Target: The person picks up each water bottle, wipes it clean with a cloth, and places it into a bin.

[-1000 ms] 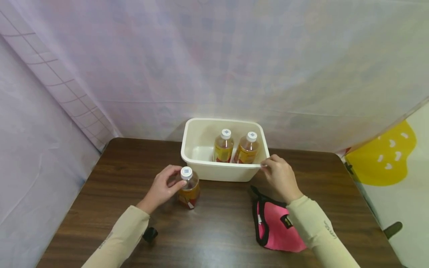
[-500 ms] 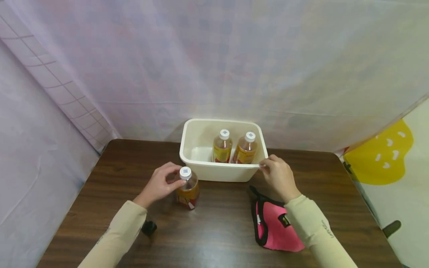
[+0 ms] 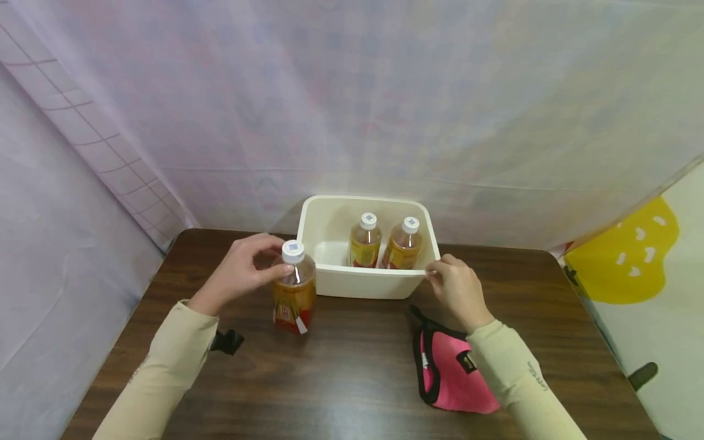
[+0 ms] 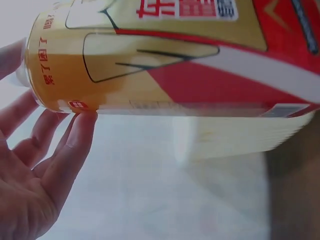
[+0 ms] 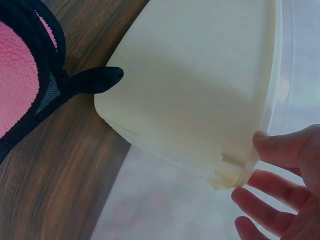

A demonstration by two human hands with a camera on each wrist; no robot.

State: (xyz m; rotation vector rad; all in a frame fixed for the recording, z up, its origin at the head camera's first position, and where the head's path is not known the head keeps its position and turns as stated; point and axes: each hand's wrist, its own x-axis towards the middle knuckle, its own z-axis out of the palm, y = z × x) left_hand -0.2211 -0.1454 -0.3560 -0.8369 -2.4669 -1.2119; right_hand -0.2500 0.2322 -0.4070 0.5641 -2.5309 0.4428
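Near its white cap, my left hand (image 3: 244, 266) grips a drink bottle (image 3: 294, 302) with a gold and red label, upright just left of a cream plastic bin (image 3: 363, 284). The label of this bottle (image 4: 170, 65) fills the top of the left wrist view. Thumb and fingers of my right hand (image 3: 458, 290) pinch the bin's front right corner rim, as the right wrist view also shows at the bin wall (image 5: 190, 75). Inside the bin stand two similar bottles, one in the middle (image 3: 365, 244) and one to the right (image 3: 404, 247); their bases are hidden.
A pink pouch with black trim (image 3: 459, 373) lies on the brown wooden table (image 3: 341, 379) below my right forearm. A small black object (image 3: 228, 342) shows beside my left sleeve. Pale curtains (image 3: 352, 98) hang close behind the bin.
My left hand has raised the bottle and brought it slightly left, so it looks larger and higher. My right hand stays on the bin's corner, and the bin holds its place.
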